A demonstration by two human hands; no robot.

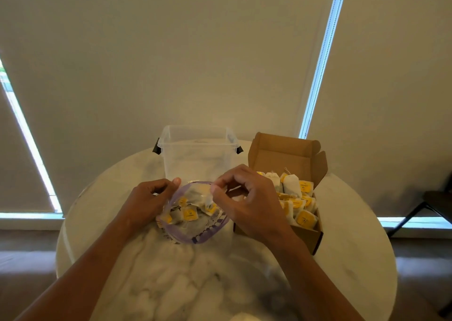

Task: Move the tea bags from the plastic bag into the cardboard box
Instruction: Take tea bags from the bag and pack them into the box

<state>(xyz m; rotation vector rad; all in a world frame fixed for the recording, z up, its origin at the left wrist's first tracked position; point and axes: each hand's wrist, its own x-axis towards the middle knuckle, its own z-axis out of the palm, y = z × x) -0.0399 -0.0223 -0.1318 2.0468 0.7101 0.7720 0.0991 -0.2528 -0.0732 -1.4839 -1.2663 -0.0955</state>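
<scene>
A clear plastic bag (195, 232) with a purple zip rim lies open on the round marble table (354, 247), holding several tea bags (189, 214) with yellow tags. My left hand (149, 201) pinches the bag's left rim. My right hand (249, 203) pinches the rim or a tea bag at the mouth's right side; which one I cannot tell. An open cardboard box (308, 235) stands just right of the bag, with several tea bags (297, 193) stacked inside and its lid flap raised behind.
An empty clear plastic tub (198, 154) with black clips stands behind the bag. Closed blinds cover the windows beyond the table. A dark chair (430, 203) stands at the far right, off the table.
</scene>
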